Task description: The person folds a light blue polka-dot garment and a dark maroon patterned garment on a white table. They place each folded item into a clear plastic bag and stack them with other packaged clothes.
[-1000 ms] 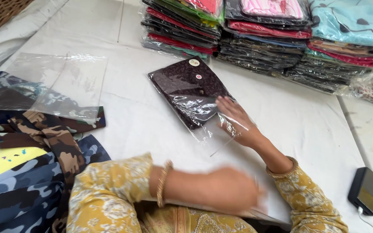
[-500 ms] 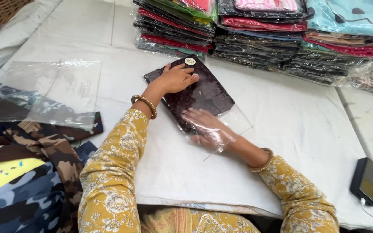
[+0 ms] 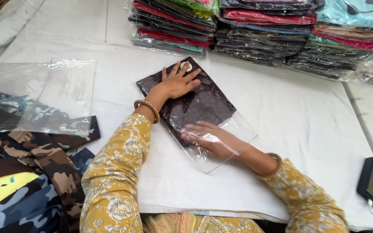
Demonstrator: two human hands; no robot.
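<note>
So the dark folded garment [image 3: 195,105] in its clear plastic bag [image 3: 227,142] lies flat on the white table [image 3: 298,125], left hand [image 3: 178,83] spread open-fingered on its far end while the right hand [image 3: 214,140] sits flat, fingers extended, under the bag's loose near flap.

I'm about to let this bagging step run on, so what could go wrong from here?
1. The right hand sits under the clear bag's open flap; pulling out quickly could crease the flap or drag the dark folded garment back out.
2. Only the left hand pins the garment flat, near its far corner; lifting it might let the slick bag slide on the white cloth.
3. The loose empty bags at the left could shift if brushed by the sleeve.
</note>
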